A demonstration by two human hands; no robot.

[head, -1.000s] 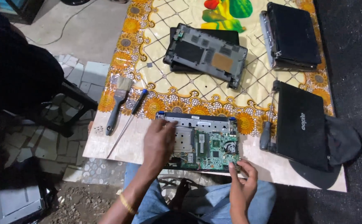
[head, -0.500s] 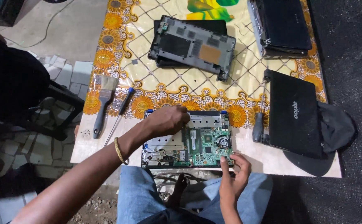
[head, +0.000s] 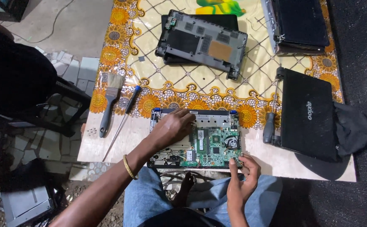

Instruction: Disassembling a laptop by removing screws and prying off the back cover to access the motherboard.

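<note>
An opened laptop base with its green circuit board (head: 211, 145) exposed lies at the near edge of the table (head: 120, 138). My left hand (head: 173, 126) rests on the board's upper left part, fingers curled against the chassis rim. The hand wears a gold bangle at the wrist. My right hand (head: 243, 174) grips the base's near right corner, thumb on the board edge. Whether either hand pinches a small part is hidden.
A paintbrush (head: 108, 101) and a long screwdriver (head: 122, 122) lie left of the board. A black bottom cover (head: 202, 42) sits further back. A closed black laptop (head: 307, 113) with a screwdriver (head: 269, 126) beside it lies right; another laptop (head: 297, 23) far right.
The view has shifted slightly. My left hand moved up across the board to its upper left rim. My right hand stayed at the near right corner.
</note>
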